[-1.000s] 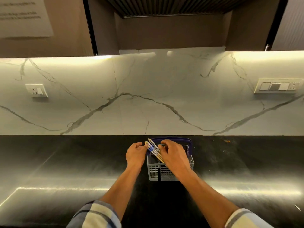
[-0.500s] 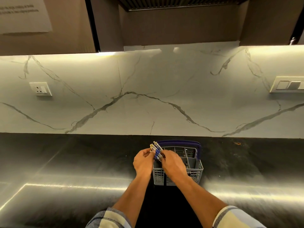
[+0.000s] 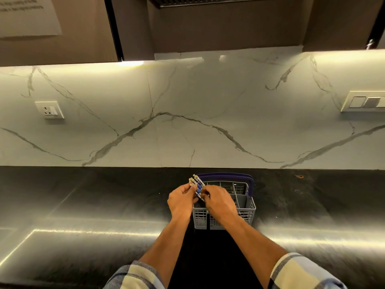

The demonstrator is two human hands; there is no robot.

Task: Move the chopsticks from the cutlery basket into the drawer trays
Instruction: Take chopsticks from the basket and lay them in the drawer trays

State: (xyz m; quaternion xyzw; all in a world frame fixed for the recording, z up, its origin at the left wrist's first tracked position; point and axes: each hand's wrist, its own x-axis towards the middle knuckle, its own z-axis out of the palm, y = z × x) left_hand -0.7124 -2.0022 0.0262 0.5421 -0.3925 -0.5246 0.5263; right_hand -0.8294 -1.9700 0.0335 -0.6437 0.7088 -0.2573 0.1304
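The person is wearing a checked shirt in blue, cream and grey, its left sleeve [image 3: 135, 276] and right sleeve [image 3: 302, 272] ending above bare forearms.

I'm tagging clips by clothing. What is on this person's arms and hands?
Both hands, left and right, are bare: no gloves, rings or watch show. The forearms are bare too. Each arm has a short sleeve ending near the elbow, left and right, in a plaid of pale cream, light blue and dark grey-blue stripes.

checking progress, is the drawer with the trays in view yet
No, only the cutlery basket on the dark counter shows, with both hands on the chopsticks.
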